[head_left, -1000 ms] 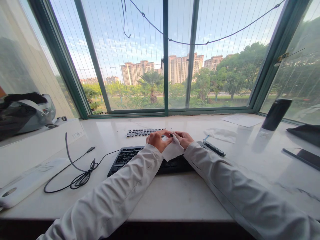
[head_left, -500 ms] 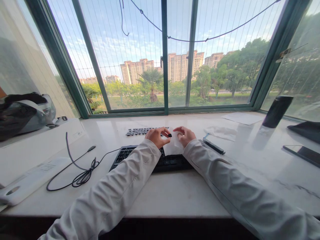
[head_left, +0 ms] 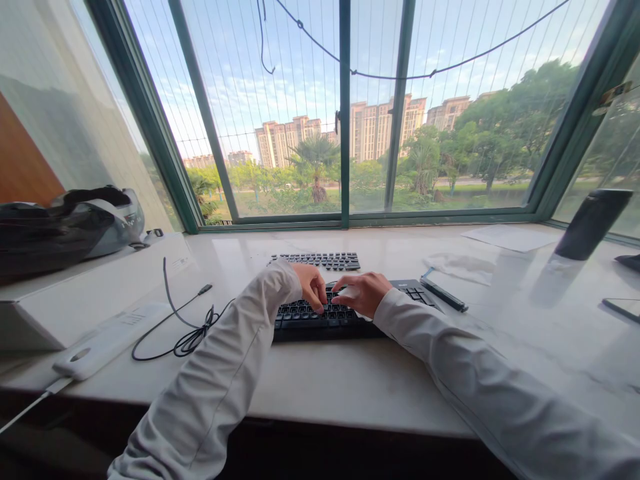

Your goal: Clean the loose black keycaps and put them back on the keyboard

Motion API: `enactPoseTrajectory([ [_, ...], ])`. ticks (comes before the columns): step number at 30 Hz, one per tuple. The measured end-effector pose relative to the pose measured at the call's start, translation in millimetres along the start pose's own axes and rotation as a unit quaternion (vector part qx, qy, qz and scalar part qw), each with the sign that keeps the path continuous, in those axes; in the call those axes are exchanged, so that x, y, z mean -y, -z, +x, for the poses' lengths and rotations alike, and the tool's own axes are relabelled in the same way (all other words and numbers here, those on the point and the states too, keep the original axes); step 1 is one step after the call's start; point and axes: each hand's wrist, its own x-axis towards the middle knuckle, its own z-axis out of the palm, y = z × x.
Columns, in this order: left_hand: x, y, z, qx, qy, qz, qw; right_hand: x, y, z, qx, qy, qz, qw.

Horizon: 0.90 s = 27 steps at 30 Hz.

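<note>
A black keyboard (head_left: 305, 319) lies on the white sill in front of me. My left hand (head_left: 311, 285) bends down onto its middle rows with thumb and fingers pinched together; what they pinch cannot be told apart from the dark keys. My right hand (head_left: 364, 293) rests just to the right over the keyboard, closed on a crumpled white wipe (head_left: 349, 291). A strip of loose black keycaps (head_left: 320, 261) lies behind the keyboard. Both arms wear white sleeves.
A coiled black cable (head_left: 187, 340) and a white flat device (head_left: 107, 339) lie at the left, a dark bag (head_left: 60, 230) beyond them. A pen (head_left: 444, 296), tissue (head_left: 463, 267), paper (head_left: 510, 238), black bottle (head_left: 593, 223) and phone (head_left: 625, 308) are at the right.
Both hands came down from in front of me onto the keyboard. The left hand had a small black keycap pinched, now lowered among the keys. The wipe is bunched in the right hand.
</note>
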Motion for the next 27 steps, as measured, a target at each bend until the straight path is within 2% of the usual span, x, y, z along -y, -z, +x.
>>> enactPoseTrajectory([
  [4, 0.1, 1.1, -0.1, 0.014, 0.013, -0.021, 1.0, 2.7, -3.8, -0.5, 0.021, 0.002, -0.015, 1.0],
  [10, -2.9, 17.4, 7.6, 0.165, 0.053, -0.012, 0.985, 8.6, -6.6, -2.9, 0.035, 0.007, -0.021, 0.999],
  [13, -0.8, 19.8, 11.2, 0.202, 0.066, -0.018, 0.977, 11.1, -7.7, -3.7, 0.048, 0.012, -0.021, 0.999],
  [18, 4.1, 18.2, 13.0, 0.201, 0.076, -0.045, 0.976, 11.6, -10.5, -4.3, 0.058, 0.009, 0.014, 0.998],
  [27, -2.4, 19.4, 9.6, 0.173, 0.085, -0.009, 0.981, 15.0, -10.0, -4.2, 0.054, -0.002, 0.029, 0.998],
])
